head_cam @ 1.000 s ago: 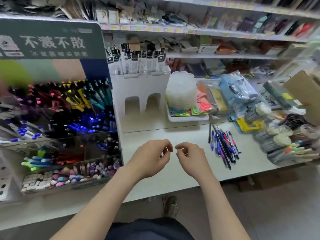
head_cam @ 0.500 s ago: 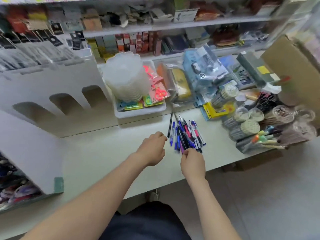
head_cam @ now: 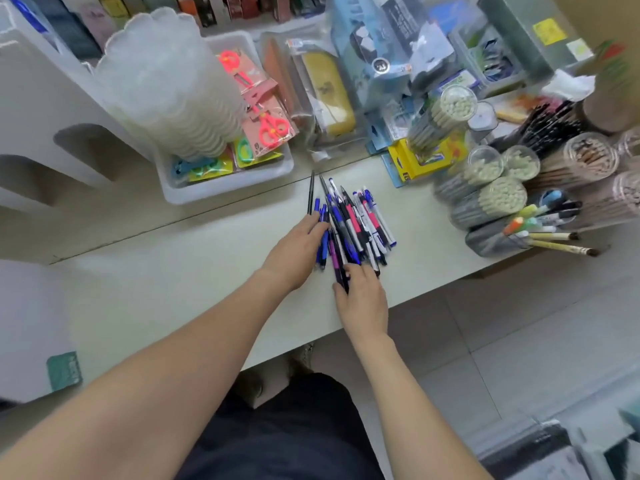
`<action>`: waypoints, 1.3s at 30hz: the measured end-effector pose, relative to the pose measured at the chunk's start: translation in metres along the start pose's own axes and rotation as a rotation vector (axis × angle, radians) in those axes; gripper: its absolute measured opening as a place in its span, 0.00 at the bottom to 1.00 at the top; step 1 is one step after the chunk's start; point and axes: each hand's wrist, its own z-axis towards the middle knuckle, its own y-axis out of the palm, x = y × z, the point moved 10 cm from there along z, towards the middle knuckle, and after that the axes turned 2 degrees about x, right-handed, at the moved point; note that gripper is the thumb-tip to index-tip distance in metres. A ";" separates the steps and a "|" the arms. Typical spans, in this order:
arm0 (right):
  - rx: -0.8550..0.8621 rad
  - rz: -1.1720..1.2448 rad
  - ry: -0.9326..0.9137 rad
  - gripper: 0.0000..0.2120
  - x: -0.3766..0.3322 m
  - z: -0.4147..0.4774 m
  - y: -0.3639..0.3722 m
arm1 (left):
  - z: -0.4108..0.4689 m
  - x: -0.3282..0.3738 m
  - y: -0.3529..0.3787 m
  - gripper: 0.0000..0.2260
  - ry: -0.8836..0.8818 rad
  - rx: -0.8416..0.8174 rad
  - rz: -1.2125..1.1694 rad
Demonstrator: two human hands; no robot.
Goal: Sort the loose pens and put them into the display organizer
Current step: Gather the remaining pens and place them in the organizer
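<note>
A pile of loose pens, mostly blue, black, purple and pink, lies on the pale counter near its front edge. My left hand reaches in from the left, its straight fingers touching the blue pens on the pile's left side. At the pile's near end is my right hand, fingers laid over the pen ends. A thin black pen lies just left of the pile. Only the white side panel of the display organizer shows at the left edge; its compartments are out of view.
A white bin with carded scissors and a stack of translucent cups stands behind the pile. Tubs of pencils and brushes crowd the right. At the back left is a white arched riser. The floor lies beyond the counter's front edge.
The view swung right, from the organizer to the pen pile. Both hands moved forward from mid-air onto the pile, the left to its side, the right to its near end.
</note>
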 end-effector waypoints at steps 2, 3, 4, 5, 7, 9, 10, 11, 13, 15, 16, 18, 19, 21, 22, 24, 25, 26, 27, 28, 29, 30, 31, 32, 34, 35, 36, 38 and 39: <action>0.044 0.045 -0.012 0.17 -0.005 0.001 0.000 | -0.011 -0.007 0.005 0.25 -0.001 0.024 0.010; 0.062 0.062 -0.026 0.17 -0.010 0.002 0.001 | -0.018 -0.010 0.007 0.24 -0.006 0.032 0.007; 0.077 0.074 -0.046 0.18 -0.016 0.003 0.002 | -0.025 -0.012 0.009 0.22 -0.018 0.037 -0.005; 0.084 0.082 -0.071 0.18 -0.022 0.004 0.006 | -0.032 -0.013 0.008 0.20 -0.029 0.046 -0.027; 0.099 0.096 -0.131 0.18 -0.034 0.004 0.012 | -0.045 -0.013 0.005 0.16 -0.049 0.071 -0.082; 0.127 0.105 -0.167 0.15 -0.043 0.002 0.013 | -0.058 -0.019 0.002 0.16 -0.107 0.110 -0.182; 0.154 0.103 -0.159 0.14 -0.044 0.001 0.011 | -0.063 -0.024 -0.001 0.17 -0.153 0.138 -0.243; 0.183 0.104 -0.141 0.13 -0.044 0.000 0.008 | -0.068 -0.031 -0.004 0.18 -0.198 0.178 -0.302; 0.204 0.117 -0.081 0.15 -0.044 -0.001 0.006 | -0.076 -0.044 -0.007 0.19 -0.283 0.246 -0.407; 0.177 0.090 -0.034 0.23 -0.047 0.002 0.010 | -0.078 -0.061 -0.003 0.18 -0.430 0.268 -0.559; 0.153 0.029 -0.023 0.29 -0.050 0.004 0.013 | -0.078 -0.068 0.001 0.19 -0.528 0.248 -0.664; 0.102 -0.110 -0.007 0.43 -0.058 0.011 0.022 | -0.080 -0.078 0.013 0.22 -0.682 0.185 -0.857; 0.079 -0.153 -0.008 0.47 -0.062 0.014 0.026 | -0.080 -0.081 0.015 0.23 -0.715 0.165 -0.901; 0.056 -0.180 -0.029 0.49 -0.070 0.020 0.034 | -0.081 -0.086 0.009 0.23 -0.730 0.146 -0.836; 0.059 -0.183 -0.035 0.48 -0.074 0.024 0.036 | -0.083 -0.089 0.003 0.22 -0.730 0.162 -0.749; 0.070 -0.194 -0.061 0.42 -0.081 0.030 0.042 | -0.086 -0.093 -0.009 0.21 -0.735 0.210 -0.616; 0.085 -0.207 -0.088 0.35 -0.087 0.032 0.046 | -0.088 -0.095 -0.009 0.21 -0.750 0.217 -0.609; 0.112 -0.233 -0.117 0.26 -0.093 0.033 0.047 | -0.090 -0.097 -0.007 0.20 -0.771 0.214 -0.631; 0.137 -0.263 -0.140 0.19 -0.097 0.034 0.048 | -0.092 -0.100 -0.004 0.20 -0.793 0.209 -0.661; 0.159 -0.301 -0.150 0.17 -0.102 0.033 0.048 | -0.093 -0.102 -0.002 0.20 -0.809 0.210 -0.687; 0.174 -0.335 -0.173 0.18 -0.105 0.032 0.051 | -0.095 -0.105 -0.002 0.20 -0.819 0.212 -0.695; 0.174 -0.358 -0.178 0.18 -0.107 0.031 0.052 | -0.096 -0.107 -0.002 0.21 -0.832 0.216 -0.694; 0.161 -0.378 -0.180 0.18 -0.107 0.031 0.055 | -0.099 -0.109 -0.004 0.21 -0.848 0.219 -0.697; 0.130 -0.392 -0.171 0.17 -0.108 0.031 0.057 | -0.101 -0.110 -0.003 0.21 -0.866 0.217 -0.717; 0.058 -0.370 -0.136 0.13 -0.107 0.032 0.062 | -0.106 -0.112 0.002 0.20 -0.906 0.198 -0.790; 0.004 -0.354 -0.090 0.11 -0.106 0.033 0.066 | -0.109 -0.111 0.004 0.19 -0.922 0.184 -0.829; -0.045 -0.336 -0.030 0.11 -0.104 0.034 0.068 | -0.111 -0.111 0.007 0.18 -0.935 0.173 -0.870; -0.095 -0.343 0.032 0.13 -0.105 0.034 0.068 | -0.116 -0.111 0.012 0.16 -0.966 0.148 -0.942; -0.116 -0.383 0.050 0.15 -0.106 0.034 0.067 | -0.119 -0.109 0.014 0.15 -0.978 0.126 -0.968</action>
